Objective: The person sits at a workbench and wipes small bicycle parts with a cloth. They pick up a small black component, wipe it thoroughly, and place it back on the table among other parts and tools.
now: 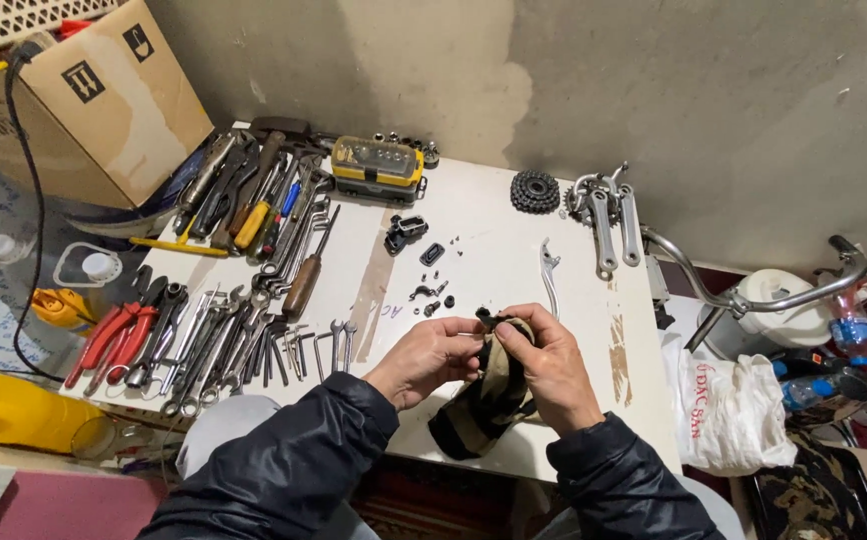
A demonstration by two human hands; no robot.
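Note:
My left hand (432, 357) and my right hand (546, 362) meet over the front of a white table (499, 245). Together they pinch a small dark metal part (487, 318) wrapped in a striped tan and black rag (486, 405). The rag hangs down from my right hand onto the table. Small black bike parts (424, 262) lie scattered just beyond my hands. A silver brake lever (550, 272) lies to the right of them.
Several wrenches, pliers and screwdrivers (234, 290) cover the table's left. A yellow bit case (378, 166), a sprocket cluster (535, 191) and crank arms (606, 215) sit at the back. A cardboard box (84, 100) stands far left; handlebars (754, 290) and a white bag (729, 410) right.

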